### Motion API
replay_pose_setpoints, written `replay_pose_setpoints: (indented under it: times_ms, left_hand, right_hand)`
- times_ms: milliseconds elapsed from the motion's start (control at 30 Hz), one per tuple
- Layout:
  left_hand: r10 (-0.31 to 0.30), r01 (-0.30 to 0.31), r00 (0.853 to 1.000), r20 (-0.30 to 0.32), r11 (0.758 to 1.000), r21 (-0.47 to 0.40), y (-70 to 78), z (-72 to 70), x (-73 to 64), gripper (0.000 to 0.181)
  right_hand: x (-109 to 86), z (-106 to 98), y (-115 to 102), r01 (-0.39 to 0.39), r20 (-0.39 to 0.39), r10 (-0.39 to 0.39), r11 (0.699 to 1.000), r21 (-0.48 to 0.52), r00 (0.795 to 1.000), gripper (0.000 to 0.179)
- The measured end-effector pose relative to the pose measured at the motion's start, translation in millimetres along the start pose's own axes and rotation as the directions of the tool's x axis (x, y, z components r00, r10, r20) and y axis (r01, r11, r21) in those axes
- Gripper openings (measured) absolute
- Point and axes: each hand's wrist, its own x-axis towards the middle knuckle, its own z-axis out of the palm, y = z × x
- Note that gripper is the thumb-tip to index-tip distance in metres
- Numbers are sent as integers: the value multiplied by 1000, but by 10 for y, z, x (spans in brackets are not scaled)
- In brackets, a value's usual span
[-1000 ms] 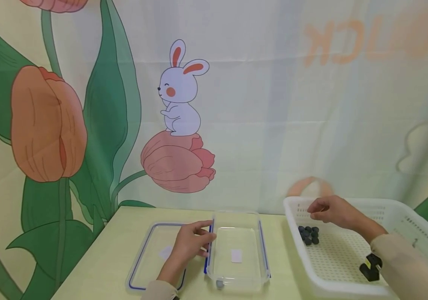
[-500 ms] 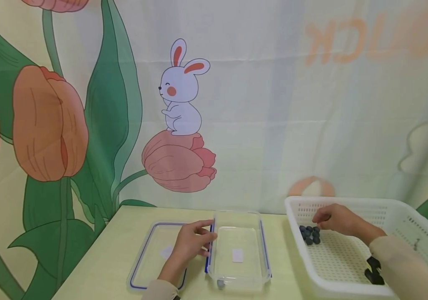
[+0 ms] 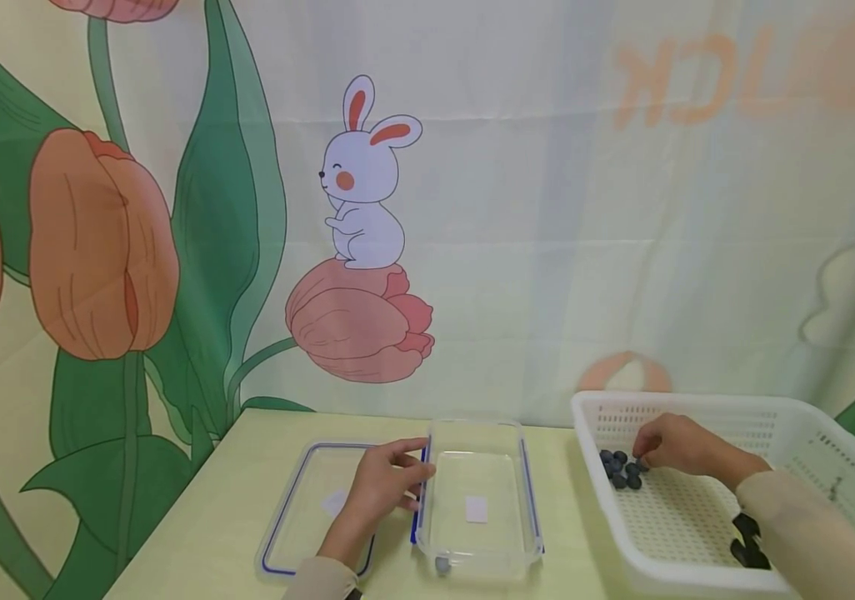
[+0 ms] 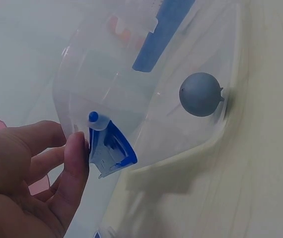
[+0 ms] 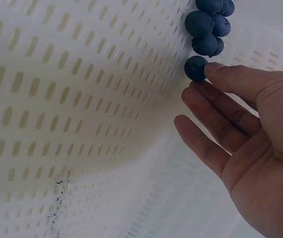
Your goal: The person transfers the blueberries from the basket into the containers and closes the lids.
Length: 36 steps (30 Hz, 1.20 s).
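Note:
My left hand (image 3: pixel 386 483) holds the left side of a clear plastic container (image 3: pixel 506 550), its fingers around a blue clip (image 4: pixel 109 148). A lone blueberry (image 4: pixel 201 94) lies inside the container, in the near left corner. My right hand (image 3: pixel 678 446) reaches into a white perforated basket (image 3: pixel 611 521). In the right wrist view its thumb and fingertips pinch a blueberry (image 5: pixel 195 68) at the edge of a cluster. The other blueberries (image 3: pixel 617 467) sit on the basket's floor near its left wall.
A clear lid with a blue seal (image 3: pixel 277 525) lies left of the container, partly behind my left forearm. A pale yellow table (image 3: pixel 202 517) carries everything. Behind it hangs a printed curtain (image 3: pixel 502 250) with tulips and a rabbit.
My right hand has come down from above the basket to the blueberries and taken hold of one. The left hand keeps its place on the container.

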Motion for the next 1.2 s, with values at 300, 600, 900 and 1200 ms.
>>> replay_pose_setpoints:
  times_ms: [300,600,900,1200]
  left_hand:
    - [-11,12,1000,-5,1000,9,-1,9,32,47]
    - [-13,13,1000,-4,1000,-2,22,20,16,48]
    - [3,-3,1000,1,1000,-5,25,20,0,48]
    - [-10,10,1000,-3,1000,2,16,8,-4,48]
  right_hand:
    - [-16,-21,-46,-23,32,23,1000,5,999,9]
    - [-34,-104,-95,-19,-10,19,1000,-5,1000,3]
    - [-98,-305,-281,-6,-127,14,998,62,992,13]
    - [-108,-412,-589,50,-282,-35,998,46,959,17]
